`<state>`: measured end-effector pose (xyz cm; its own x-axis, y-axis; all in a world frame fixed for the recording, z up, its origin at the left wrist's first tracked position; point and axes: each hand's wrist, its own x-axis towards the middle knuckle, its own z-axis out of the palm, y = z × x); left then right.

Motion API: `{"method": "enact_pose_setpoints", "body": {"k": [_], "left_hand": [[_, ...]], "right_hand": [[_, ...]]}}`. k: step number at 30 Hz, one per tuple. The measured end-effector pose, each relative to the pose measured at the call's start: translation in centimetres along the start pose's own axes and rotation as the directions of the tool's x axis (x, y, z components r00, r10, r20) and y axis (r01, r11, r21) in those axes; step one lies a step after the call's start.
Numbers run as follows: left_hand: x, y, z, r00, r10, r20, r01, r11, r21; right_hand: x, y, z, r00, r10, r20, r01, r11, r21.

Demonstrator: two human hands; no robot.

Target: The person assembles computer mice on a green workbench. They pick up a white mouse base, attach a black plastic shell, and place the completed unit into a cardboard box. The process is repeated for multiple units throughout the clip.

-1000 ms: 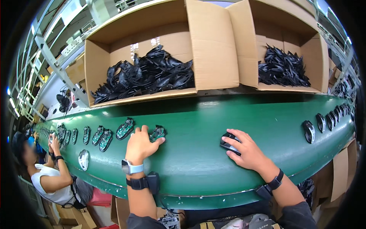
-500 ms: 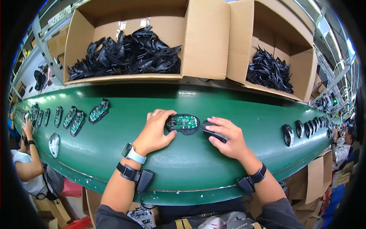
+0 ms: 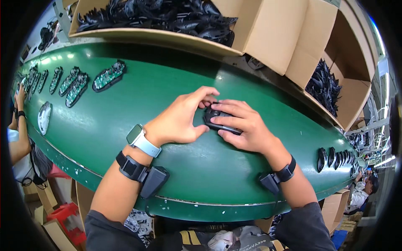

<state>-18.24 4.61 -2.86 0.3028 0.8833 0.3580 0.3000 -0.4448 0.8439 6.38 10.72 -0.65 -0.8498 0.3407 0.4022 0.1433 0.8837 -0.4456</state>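
A black computer mouse (image 3: 216,113) lies on the green work surface between my hands, its top shell over its base. My right hand (image 3: 243,122) is closed over the top and right side, fingers spread across the shell. My left hand (image 3: 184,115) brackets the mouse's left end, its curled fingertips at the far edge and its thumb at the near edge. Any circuit board inside is hidden by the shell and my hands.
Mouse bases with green circuit boards (image 3: 108,77) stand in a row at left, near a silver-grey shell (image 3: 44,118). Black mice (image 3: 322,160) line the right. Cardboard boxes (image 3: 268,35) of black parts stand behind. Other people work at both ends.
The shell in my right hand has moved left onto the base by my left hand, covering its circuit board. The view has tilted and shifted.
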Motion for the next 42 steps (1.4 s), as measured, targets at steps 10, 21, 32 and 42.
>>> {"method": "enact_pose_setpoints", "body": {"k": [10,21,32,42], "left_hand": [[0.2,0.0,0.5,0.999,0.016,-0.051,-0.019,0.998,-0.060],[0.6,-0.3,1.3,0.995,0.073,-0.066,-0.075,0.997,-0.019],[-0.1,0.0,1.4,0.995,0.081,-0.058,-0.081,0.997,0.003],[-0.8,-3.4,0.3,0.978,-0.098,-0.183,0.069,0.984,-0.161]], "right_hand": [[0.2,1.8,-0.6,0.987,0.009,0.158,-0.025,0.995,0.098],[0.6,1.3,-2.0,0.993,-0.032,0.113,0.023,0.996,0.082],[-0.7,1.7,0.0,0.982,-0.034,0.188,0.031,0.999,0.022],[-1.0,3.9,3.3,0.954,-0.197,-0.226,0.180,0.979,-0.093]]}}
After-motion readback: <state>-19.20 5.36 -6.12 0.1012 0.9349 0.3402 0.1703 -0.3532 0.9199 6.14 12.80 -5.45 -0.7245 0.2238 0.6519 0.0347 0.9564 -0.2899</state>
